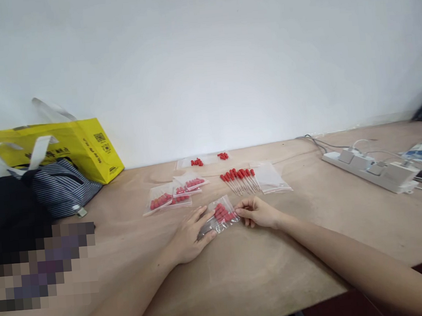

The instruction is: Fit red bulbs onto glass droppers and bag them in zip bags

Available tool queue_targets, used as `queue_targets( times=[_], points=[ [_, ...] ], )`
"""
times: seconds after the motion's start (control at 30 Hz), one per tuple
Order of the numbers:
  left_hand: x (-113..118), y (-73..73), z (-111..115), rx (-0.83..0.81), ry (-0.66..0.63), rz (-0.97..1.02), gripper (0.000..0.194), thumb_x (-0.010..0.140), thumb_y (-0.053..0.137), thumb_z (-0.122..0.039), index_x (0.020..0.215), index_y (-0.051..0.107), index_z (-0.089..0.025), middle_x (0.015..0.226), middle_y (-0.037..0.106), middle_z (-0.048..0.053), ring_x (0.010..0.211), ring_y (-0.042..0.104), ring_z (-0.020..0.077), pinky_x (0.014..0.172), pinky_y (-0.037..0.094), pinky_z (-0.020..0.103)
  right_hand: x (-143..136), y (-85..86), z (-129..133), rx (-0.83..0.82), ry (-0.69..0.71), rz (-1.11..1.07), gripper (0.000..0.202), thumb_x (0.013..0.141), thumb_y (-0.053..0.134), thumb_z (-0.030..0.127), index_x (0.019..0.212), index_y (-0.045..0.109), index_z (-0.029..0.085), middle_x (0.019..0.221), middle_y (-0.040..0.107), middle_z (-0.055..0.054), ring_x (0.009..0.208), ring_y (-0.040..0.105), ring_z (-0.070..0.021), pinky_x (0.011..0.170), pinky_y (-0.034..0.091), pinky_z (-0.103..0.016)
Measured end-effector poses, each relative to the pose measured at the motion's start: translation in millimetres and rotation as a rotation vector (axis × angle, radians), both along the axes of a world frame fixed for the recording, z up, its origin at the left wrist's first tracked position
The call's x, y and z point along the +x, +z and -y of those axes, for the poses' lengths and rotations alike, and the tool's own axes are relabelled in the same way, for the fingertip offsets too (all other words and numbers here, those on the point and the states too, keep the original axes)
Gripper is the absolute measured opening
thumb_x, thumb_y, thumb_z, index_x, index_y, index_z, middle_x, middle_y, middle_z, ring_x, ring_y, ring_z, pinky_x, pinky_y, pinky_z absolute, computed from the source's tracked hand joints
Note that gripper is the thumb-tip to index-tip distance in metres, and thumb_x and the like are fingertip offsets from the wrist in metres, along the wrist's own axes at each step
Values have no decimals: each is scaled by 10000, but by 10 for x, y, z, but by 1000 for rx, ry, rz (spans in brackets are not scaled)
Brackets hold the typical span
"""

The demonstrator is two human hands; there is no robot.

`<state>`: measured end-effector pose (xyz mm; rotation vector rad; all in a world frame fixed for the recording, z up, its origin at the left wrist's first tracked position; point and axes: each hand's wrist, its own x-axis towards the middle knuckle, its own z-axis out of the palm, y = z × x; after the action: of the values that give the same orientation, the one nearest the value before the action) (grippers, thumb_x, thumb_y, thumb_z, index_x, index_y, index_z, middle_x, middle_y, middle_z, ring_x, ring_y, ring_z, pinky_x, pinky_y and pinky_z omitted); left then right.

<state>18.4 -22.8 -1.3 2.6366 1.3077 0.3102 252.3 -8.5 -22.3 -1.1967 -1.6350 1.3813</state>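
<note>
A small clear zip-lock bag (224,218) lies on the wooden table in front of me, with several red capped pieces (222,212) inside. My left hand (194,233) rests over its left side, fingers stretched and apart. At the right edge, my right hand (258,212) pinches the bag between thumb and fingers. Just beyond lies a fanned row of thin pale sticks with red bulb-like ends, which look like droppers (239,180). Filled clear bags (161,201) with similar red pieces overlap to the left of them. Flat clear bags (270,176) lie to their right.
Against the wall are loose red pieces (197,162) on clear plastic. A yellow shopping bag (86,153), a striped bag (68,181) and a black bag (11,217) stand at left. A white power strip (369,172) with plugs and cables lies at right. A blurred-out object (46,268) is near left.
</note>
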Motion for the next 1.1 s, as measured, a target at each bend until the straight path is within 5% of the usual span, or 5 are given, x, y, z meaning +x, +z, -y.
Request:
queue_targets(
  times=[0.27,0.47,0.7,0.93,1.1],
  points=[
    [14,31,14,-23,11,-29,515,826,395,-416,1293,340,-207,1372,301,109,1254,270,260,993,286,457,20,43,28,58,139,8,389,660,611,480,832,667,136,541,466,41,452,375,-37,371,307,-148],
    [17,24,11,-26,8,-14,510,820,410,-418,1287,349,-222,1370,310,89,1254,269,255,1003,278,449,-42,-48,27,-1,-62,-34,382,571,698,408,828,648,130,534,518,39,434,410,-39,363,314,-146],
    [-5,8,8,15,-33,10,486,832,410,-403,1289,339,-252,1361,329,78,1244,292,252,984,309,447,-123,-43,64,-13,-139,-70,270,638,620,400,685,521,154,443,462,83,276,334,-20,276,214,-149],
    [-6,28,3,34,-122,33,474,841,403,-408,1286,339,-259,1335,378,64,1244,295,254,980,305,469,-30,30,90,-43,192,-55,275,718,516,421,827,463,174,602,556,50,273,328,-13,286,181,-158],
    [6,75,0,-15,-268,5,444,849,398,-385,1280,338,-297,1340,371,16,1256,276,238,994,283,476,126,87,70,315,117,186,130,737,509,235,845,513,163,655,548,20,406,394,-42,390,318,-169]
  ],
)
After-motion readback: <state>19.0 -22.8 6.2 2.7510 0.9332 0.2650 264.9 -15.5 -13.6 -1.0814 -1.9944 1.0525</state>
